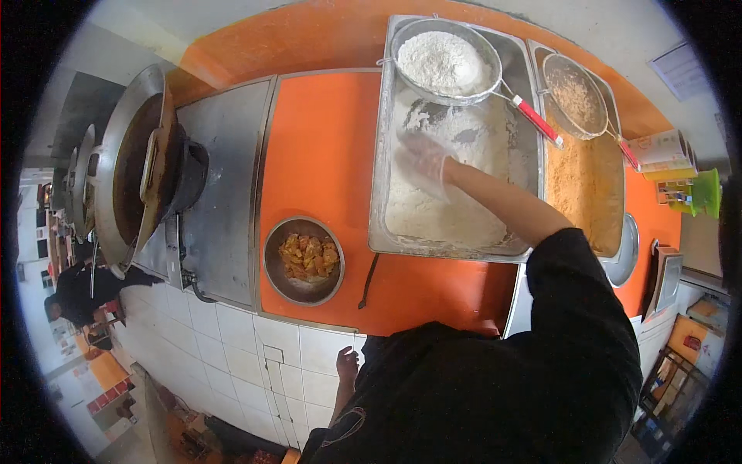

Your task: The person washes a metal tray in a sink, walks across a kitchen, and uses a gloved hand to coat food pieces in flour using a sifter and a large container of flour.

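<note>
My right hand (423, 162), in a clear plastic glove, is over the white flour (446, 217) inside a deep steel tray (378, 191). Motion blurs its fingers, so I cannot make out whether they grip anything. My left hand (348, 365) hangs low beside my body, in front of the white-tiled counter face, with its fingers curled and nothing visible in it. A round mesh strainer (443, 58) heaped with flour rests across the far end of the tray, its red handle (537, 122) pointing right. Left of the tray, a steel bowl (269, 267) holds marinated meat pieces (309, 257).
A second tray (608, 243) of orange-brown crumbs adjoins on the right, with another strainer (577, 95) over it. A large wok (136, 168) stands on the stove at left. A dark strap (368, 281) lies on the orange counter (319, 145). Another person (87, 290) is far left.
</note>
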A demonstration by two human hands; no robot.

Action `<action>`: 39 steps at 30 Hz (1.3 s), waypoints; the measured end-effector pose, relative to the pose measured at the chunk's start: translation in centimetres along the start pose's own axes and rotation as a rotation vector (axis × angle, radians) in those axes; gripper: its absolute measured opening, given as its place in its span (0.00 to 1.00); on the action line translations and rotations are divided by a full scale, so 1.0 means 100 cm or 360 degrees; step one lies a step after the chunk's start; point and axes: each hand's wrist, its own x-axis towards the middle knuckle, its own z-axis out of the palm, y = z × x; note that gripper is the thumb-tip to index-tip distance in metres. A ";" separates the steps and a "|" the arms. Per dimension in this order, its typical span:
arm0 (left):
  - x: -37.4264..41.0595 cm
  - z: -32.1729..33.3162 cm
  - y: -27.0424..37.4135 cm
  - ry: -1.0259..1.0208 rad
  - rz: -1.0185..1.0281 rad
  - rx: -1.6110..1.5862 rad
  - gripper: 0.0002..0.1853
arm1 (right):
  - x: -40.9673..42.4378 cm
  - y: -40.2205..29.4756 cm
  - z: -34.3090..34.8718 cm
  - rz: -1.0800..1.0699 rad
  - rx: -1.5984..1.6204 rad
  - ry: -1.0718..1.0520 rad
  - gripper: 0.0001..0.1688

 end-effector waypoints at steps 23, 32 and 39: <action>0.018 -0.008 -0.001 0.0003 0.0008 0.0165 0.15 | -0.048 -0.076 -0.078 0.0194 -0.0836 -0.0791 0.18; 0.016 -0.008 -0.012 -0.0117 0.0322 0.0029 0.13 | -0.042 -0.029 0.018 0.0183 -0.0099 -0.1031 0.30; 0.006 -0.008 -0.005 -0.0021 0.0305 0.0153 0.14 | -0.050 -0.057 -0.026 -0.1456 0.0933 -0.0551 0.43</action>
